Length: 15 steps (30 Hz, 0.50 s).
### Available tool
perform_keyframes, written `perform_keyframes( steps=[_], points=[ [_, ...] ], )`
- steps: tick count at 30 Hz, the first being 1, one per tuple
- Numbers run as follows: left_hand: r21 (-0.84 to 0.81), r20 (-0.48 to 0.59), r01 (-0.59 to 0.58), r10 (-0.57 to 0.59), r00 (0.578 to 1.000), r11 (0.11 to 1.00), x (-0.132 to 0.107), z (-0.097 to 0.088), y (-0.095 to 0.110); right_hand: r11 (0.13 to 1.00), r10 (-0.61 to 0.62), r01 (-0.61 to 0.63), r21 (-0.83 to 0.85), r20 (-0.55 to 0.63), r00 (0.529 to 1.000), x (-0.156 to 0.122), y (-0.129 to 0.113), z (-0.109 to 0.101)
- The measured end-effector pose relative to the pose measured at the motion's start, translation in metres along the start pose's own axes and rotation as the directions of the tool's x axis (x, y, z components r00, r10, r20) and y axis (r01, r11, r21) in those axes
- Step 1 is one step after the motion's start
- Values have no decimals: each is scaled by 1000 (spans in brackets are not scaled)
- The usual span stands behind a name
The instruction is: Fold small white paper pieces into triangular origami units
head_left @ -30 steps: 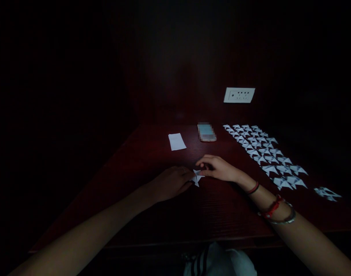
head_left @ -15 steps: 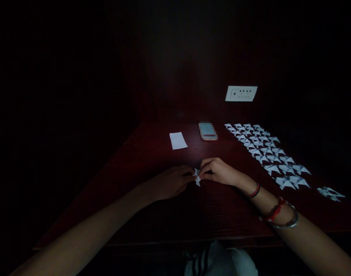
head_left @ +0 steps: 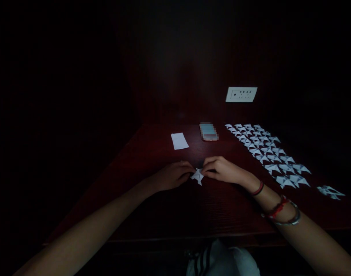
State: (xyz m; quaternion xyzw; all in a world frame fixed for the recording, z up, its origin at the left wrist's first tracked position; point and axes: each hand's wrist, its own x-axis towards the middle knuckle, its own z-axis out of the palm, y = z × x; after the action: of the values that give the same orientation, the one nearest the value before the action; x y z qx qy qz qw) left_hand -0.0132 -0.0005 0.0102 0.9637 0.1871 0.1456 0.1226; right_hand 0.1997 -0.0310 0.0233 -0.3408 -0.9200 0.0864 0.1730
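Note:
A small white folded paper piece (head_left: 197, 176) lies on the dark red table (head_left: 215, 207) between my two hands. My left hand (head_left: 172, 175) pinches its left side with closed fingers. From the right, my right hand (head_left: 223, 170) pinches the other side, fingers pressed together. Red and dark bracelets and a metal bangle sit on my right wrist (head_left: 279, 209). The room is very dim.
Several folded white paper pieces (head_left: 267, 153) lie in rows at the right, with one more (head_left: 330, 191) apart near the right edge. A flat white paper slip (head_left: 179, 140) and a phone (head_left: 208, 132) lie farther back. A white wall socket (head_left: 241, 94) is behind.
Both hands have closed in on the paper piece and shifted slightly; the right fingers, stretched out earlier, are now pinched on it. The camera view drifted a little.

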Motion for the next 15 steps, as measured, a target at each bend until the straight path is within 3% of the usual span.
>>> perform_keyframes(
  steps=[3,6,10,12,15],
  points=[
    [-6,-84,41,-41,996,999,0,1,-9,996,84,-82,35,-83,993,-2,0,-11],
    [50,-176,116,-105,979,992,-2,0,-19,965,262,-258,56,-85,961,-3,-3,-20],
    [129,-248,220,-183,951,967,-6,-1,-28,870,493,-493,24,-4,870,1,-27,-15],
    [149,-262,257,-213,942,955,-7,-1,-31,801,597,-593,-82,33,801,9,-45,-6],
    [147,-275,283,-235,932,948,-8,1,-35,678,708,-683,-271,-9,706,27,-65,10]
  ],
)
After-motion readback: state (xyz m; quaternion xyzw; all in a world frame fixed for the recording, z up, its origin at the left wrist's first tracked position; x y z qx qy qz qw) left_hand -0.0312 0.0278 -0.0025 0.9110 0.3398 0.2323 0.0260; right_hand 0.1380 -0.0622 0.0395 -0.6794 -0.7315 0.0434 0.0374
